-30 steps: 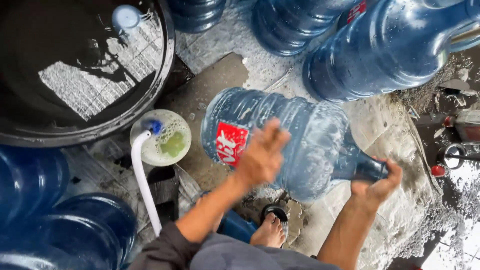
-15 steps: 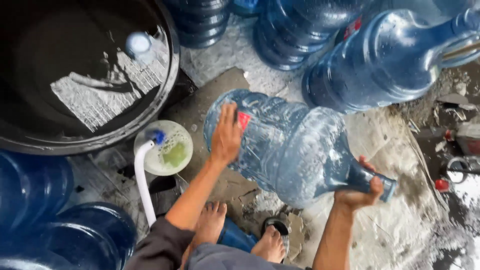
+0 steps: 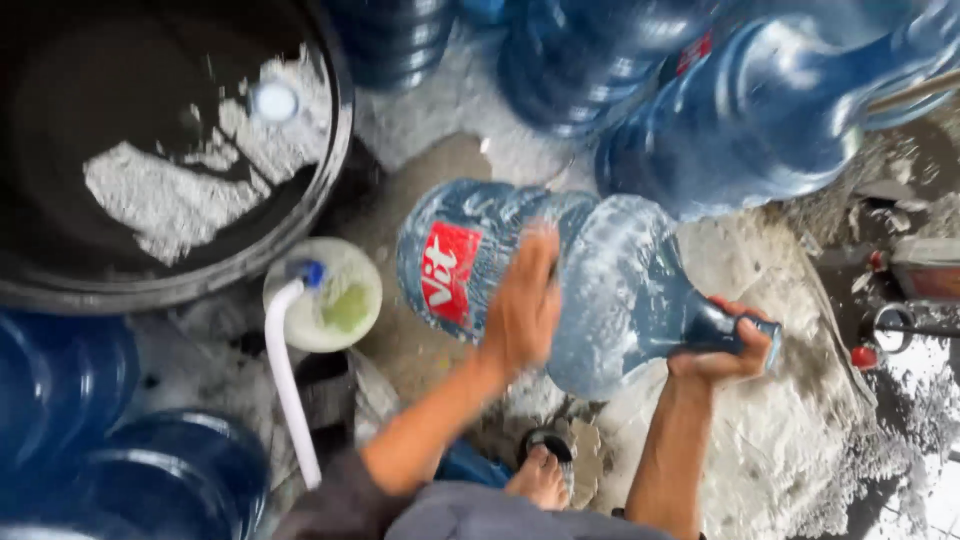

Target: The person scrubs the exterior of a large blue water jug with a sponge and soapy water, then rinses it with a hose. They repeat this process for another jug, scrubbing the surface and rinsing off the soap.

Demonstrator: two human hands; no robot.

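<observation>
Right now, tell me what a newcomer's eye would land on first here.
First, the big clear blue water jug lying on its side in the middle, red label facing up, with the left hand flat on its body and the right hand gripping its neck. Next, the wide black tub of dark water at upper left, and more blue jugs crowding the top right.

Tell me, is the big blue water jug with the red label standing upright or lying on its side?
On its side. The jug lies across the ground, neck pointing right in the right hand.
</observation>
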